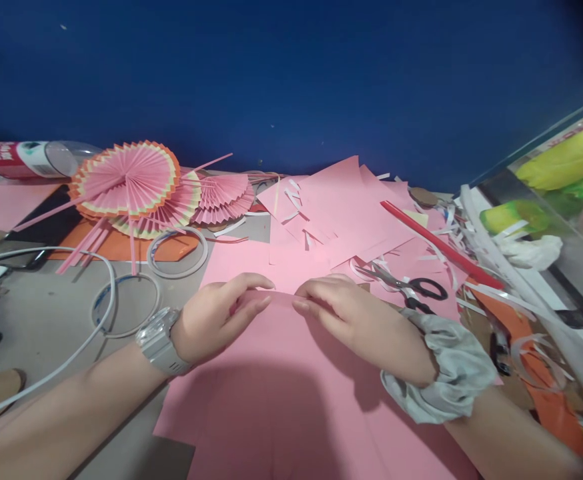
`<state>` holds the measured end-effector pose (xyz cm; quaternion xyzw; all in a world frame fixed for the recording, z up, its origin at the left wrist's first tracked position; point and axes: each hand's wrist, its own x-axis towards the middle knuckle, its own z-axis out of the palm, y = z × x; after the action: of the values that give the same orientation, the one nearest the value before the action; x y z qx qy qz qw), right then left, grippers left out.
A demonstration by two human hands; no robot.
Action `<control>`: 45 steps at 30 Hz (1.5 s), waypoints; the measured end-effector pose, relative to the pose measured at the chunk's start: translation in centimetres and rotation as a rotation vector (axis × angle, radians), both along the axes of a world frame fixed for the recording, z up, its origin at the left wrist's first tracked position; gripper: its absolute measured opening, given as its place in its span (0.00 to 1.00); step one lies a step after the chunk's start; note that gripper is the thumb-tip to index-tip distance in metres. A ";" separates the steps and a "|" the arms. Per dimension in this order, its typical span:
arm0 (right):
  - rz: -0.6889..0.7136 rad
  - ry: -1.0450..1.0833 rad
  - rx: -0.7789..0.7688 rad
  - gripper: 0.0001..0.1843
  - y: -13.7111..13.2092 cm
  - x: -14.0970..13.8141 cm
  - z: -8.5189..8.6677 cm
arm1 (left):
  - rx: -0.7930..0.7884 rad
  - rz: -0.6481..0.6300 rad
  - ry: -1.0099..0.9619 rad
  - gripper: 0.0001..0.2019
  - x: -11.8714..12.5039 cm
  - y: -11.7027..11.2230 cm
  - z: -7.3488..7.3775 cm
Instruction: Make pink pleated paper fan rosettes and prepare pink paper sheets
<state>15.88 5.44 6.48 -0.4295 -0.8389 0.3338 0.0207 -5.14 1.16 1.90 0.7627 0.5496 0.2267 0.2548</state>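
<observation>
A large pink paper sheet lies on the table in front of me. My left hand, with a grey watch on the wrist, pinches the sheet's far edge, fingers closed on the fold. My right hand, a grey scrunchie on its wrist, pinches the same edge just to the right. The fingertips of both hands nearly meet at the middle of the fold. More pink sheets lie spread behind the hands.
Pleated pink paper fans lie at the back left on orange paper. Tape rings, a white cable and a bottle are at left. Black-handled scissors, a red strip and paper scraps lie at right.
</observation>
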 end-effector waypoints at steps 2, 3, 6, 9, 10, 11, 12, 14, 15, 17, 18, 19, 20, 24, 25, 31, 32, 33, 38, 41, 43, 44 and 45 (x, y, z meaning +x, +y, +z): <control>-0.007 0.023 -0.028 0.14 0.2 0.3 0.0 | -0.001 0.009 0.006 0.14 0.0 0.0 -0.1; -0.011 0.029 -0.037 0.14 0.4 0.6 0.1 | -0.004 0.011 0.006 0.14 -0.1 0.0 -0.1; -0.034 0.025 -0.031 0.12 0.9 1.4 0.3 | -0.014 0.016 0.000 0.14 -0.1 0.1 -0.1; -0.074 0.044 0.004 0.11 1.3 2.1 0.6 | -0.013 0.020 -0.008 0.14 -0.2 0.1 -0.2; -0.094 0.056 0.016 0.11 1.4 2.3 0.7 | -0.011 0.018 -0.010 0.14 -0.2 0.1 -0.2; -0.117 0.069 0.029 0.10 1.5 2.5 0.8 | -0.011 0.015 -0.012 0.13 -0.2 0.1 -0.2; -0.145 0.076 0.050 0.10 1.6 2.7 0.9 | -0.011 0.013 -0.015 0.13 -0.2 0.1 -0.2; -0.225 0.025 0.127 0.10 2.0 3.2 1.1 | -0.015 0.009 -0.020 0.13 -0.2 0.1 -0.2; -0.268 -0.022 0.182 0.11 2.2 3.6 1.1 | -0.017 0.009 -0.023 0.12 -0.2 0.1 -0.1; -0.342 -0.085 0.325 0.09 2.7 4.3 1.1 | -0.019 0.011 -0.028 0.12 -0.2 0.1 0.0; -0.367 -0.091 0.392 0.08 2.9 4.7 1.1 | -0.019 0.010 -0.030 0.12 -0.1 0.1 0.0; -0.382 -0.083 0.434 0.06 3.1 5.1 1.0 | -0.019 0.012 -0.031 0.11 -0.1 0.1 0.0; -0.391 -0.066 0.450 0.05 3.2 5.3 1.0 | -0.017 0.012 -0.032 0.11 -0.1 0.1 0.1; -0.389 0.104 0.327 0.05 3.1 5.0 0.9 | -0.020 0.009 -0.027 0.11 -0.1 0.2 0.2; -0.380 0.178 0.249 0.05 3.0 4.7 1.0 | -0.025 0.005 -0.026 0.11 -0.1 0.3 0.2; -0.361 0.450 -0.282 0.08 2.2 3.3 1.5 | -0.057 0.000 -0.033 0.12 -0.2 0.2 0.2; -0.354 0.473 -0.299 0.08 2.1 3.2 1.5 | -0.057 0.001 -0.037 0.11 -0.2 0.2 0.2; -0.348 0.489 -0.315 0.08 2.0 3.2 1.5 | -0.056 0.001 -0.038 0.11 -0.2 0.1 0.2; -0.368 0.553 -0.402 0.06 1.9 3.1 1.3 | -0.059 0.001 -0.047 0.11 -0.1 0.1 0.3; -0.395 0.611 -0.427 0.05 1.9 3.1 1.2 | -0.085 -0.009 -0.063 0.11 -0.2 0.2 0.4; -0.414 0.664 -0.479 0.08 1.8 3.2 1.1 | -0.096 -0.007 -0.062 0.12 -0.2 0.2 0.4; -0.414 0.688 -0.512 0.10 1.8 3.2 1.1 | -0.099 -0.004 -0.060 0.12 -0.2 0.2 0.3; -0.408 0.707 -0.540 0.12 1.8 3.2 1.1 | -0.100 -0.002 -0.059 0.12 -0.2 0.2 0.3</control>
<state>19.07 7.21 7.57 -0.4354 -0.5627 0.6540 0.2570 -5.38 1.37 2.19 0.7425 0.5516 0.2212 0.3088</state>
